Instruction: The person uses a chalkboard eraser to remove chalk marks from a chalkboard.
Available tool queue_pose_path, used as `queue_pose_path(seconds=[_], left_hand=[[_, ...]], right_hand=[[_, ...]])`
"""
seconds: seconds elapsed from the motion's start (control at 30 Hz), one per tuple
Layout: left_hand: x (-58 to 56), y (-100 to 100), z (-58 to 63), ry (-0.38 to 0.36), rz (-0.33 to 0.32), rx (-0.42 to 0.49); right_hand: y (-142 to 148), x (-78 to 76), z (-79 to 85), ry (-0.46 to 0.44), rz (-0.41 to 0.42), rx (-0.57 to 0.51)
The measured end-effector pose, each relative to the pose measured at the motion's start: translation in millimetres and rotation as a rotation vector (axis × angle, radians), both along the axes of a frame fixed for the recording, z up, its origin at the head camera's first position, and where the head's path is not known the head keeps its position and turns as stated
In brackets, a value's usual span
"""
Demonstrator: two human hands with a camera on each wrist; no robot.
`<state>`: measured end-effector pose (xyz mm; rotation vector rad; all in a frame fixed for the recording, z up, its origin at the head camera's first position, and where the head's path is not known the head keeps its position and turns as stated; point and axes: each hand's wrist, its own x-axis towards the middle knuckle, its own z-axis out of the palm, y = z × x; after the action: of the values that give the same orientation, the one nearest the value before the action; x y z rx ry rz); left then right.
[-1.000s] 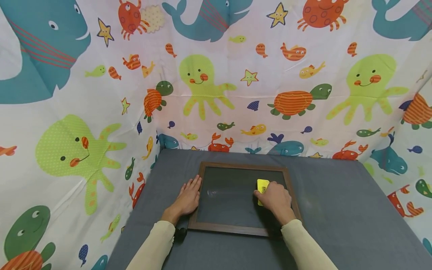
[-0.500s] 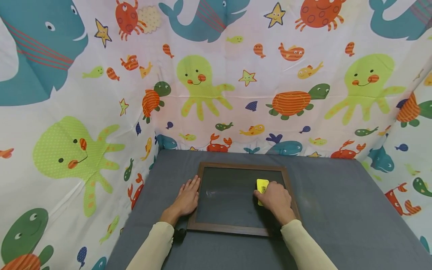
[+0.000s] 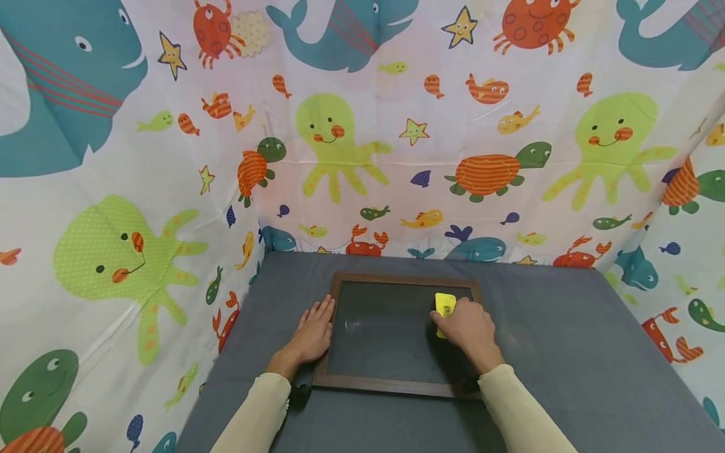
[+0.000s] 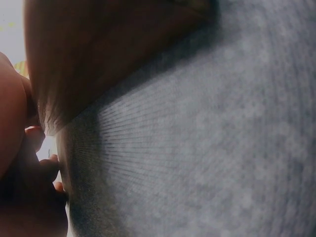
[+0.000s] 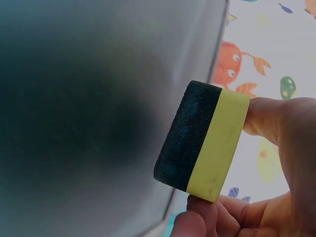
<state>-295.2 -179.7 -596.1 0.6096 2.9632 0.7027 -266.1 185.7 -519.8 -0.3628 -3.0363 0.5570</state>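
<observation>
A blackboard (image 3: 391, 340) with a brown wooden frame (image 3: 391, 382) lies flat on the grey cloth. My right hand (image 3: 469, 324) grips a board eraser (image 3: 445, 307), yellow on top, over the board's upper right part. In the right wrist view, thumb and fingers pinch the eraser's yellow back (image 5: 219, 148) at its two ends. Its dark felt (image 5: 187, 136) faces the board and looks raised off it. My left hand (image 3: 310, 332) rests with straight fingers along the frame's left side. The left wrist view shows fingers (image 4: 32, 173) dimly beside the dark frame edge (image 4: 113, 49).
Grey cloth (image 3: 566, 340) covers the table around the board. White curtains (image 3: 391, 145) printed with sea animals hang behind and at both sides. A small black object (image 3: 299, 396) sits by my left wrist. A pale smudge or reflection (image 3: 352, 325) shows on the board's left half.
My right hand has moved slightly up and to the right with the eraser in the last half second. My left hand stays at the frame's left side.
</observation>
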Motion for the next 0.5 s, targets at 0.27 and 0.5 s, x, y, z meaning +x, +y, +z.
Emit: queue_pose_path(seconds=[0.27,0.5], left_hand=[[-0.6,0.6,0.5,-0.014,-0.003,0.026],[1.4,0.4,-1.6,-0.007,-0.011,0.041]], right_hand=[[36.0,-0.7,21.8,-0.005,-0.019,-0.007],[75.3,9.7,24.6,-0.02,-0.074,-0.011]])
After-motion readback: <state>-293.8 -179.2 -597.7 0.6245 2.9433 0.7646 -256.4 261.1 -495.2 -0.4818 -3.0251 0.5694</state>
